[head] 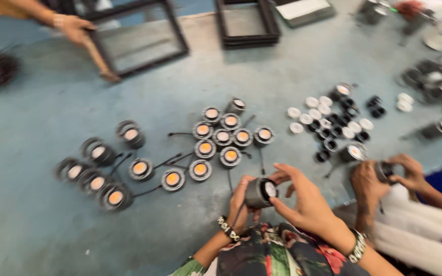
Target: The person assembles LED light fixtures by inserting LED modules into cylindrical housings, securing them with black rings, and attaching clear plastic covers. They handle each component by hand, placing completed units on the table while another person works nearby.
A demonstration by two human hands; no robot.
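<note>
Surface: a blue-grey worktop (42,128) carries everything; its near edge lies just beyond the person's lap.
Open room: the widest bare stretch is at the far left and near left; a narrower bare strip runs across the middle, beyond the lamps.
Lamp cluster (216,140): round black lamp units with orange centres, wires trailing, crowded just beyond the hands.
Small parts (328,122): white discs and black rings, packed right of centre.
Black frames (139,38): at the far edge, another person's hand (75,28) on one.
Left hand (241,197): fingers curled round a black cylindrical lamp housing (261,192), gripping it from the left, above the near edge.
Right hand (303,197): half open, fingertips touching the housing's white face.
Neighbour's hands (384,176): just right, closed round a similar dark piece.
</note>
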